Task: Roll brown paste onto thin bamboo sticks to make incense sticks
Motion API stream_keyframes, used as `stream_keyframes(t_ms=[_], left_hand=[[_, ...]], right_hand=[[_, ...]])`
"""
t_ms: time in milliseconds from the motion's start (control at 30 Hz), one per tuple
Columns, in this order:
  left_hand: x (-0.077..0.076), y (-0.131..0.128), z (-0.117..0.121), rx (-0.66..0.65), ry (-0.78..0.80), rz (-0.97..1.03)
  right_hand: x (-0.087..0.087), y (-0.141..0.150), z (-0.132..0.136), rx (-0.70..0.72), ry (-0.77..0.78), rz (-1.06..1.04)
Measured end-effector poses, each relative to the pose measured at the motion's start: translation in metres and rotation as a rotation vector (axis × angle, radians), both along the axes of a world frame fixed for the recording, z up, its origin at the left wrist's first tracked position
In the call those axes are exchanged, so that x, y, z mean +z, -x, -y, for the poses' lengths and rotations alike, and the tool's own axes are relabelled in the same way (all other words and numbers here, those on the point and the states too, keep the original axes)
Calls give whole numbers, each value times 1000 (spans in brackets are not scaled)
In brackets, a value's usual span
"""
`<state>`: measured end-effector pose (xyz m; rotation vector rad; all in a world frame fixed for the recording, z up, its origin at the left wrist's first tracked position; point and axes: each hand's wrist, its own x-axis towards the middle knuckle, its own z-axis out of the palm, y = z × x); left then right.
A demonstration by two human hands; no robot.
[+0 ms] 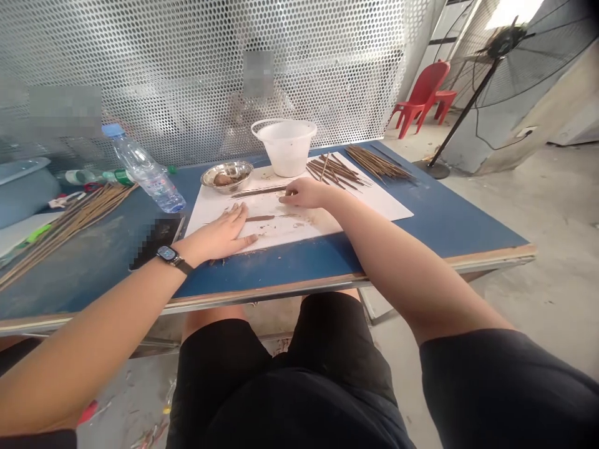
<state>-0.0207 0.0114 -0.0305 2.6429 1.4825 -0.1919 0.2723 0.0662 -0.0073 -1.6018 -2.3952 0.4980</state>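
Left hand [219, 234]: open, flat on the white paper sheet [304, 227], beside a paste-coated stick [259, 218].
Right hand [309, 193]: palm down, fingertips by a dark stick [259, 191]; grip unclear.
Sticks: mid-sheet, inward from the blue worktop's [281, 268] front edge.

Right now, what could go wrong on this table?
The left hand lies beside a brown-coated stick, so it could smear the coating or roll the stick. The right hand is close to a second stick and could disturb it the same way. The bottle stands near the loose sticks and might topple onto them if knocked.
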Motion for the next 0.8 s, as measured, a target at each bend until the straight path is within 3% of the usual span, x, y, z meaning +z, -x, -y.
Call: stream_keyframes(t_ms=[100,300,400,500,600,800], left_hand=[[1,1,10,-10,11,2],[11,7,71,-51,-11,-33],[11,4,85,-86,-61,-39],[7,-3,75,-72,-68,-42],[5,-14,51,-27,-41,-29],[12,-39,8,44,16,-16]], right_hand=[[1,0,1,0,-2,8],[-1,1,-3,5,0,-1],[-4,1,-6,10,-9,-4],[-3,1,-6,7,-7,-5],[-1,1,-3,11,-3,5],[1,0,0,6,-9,5]])
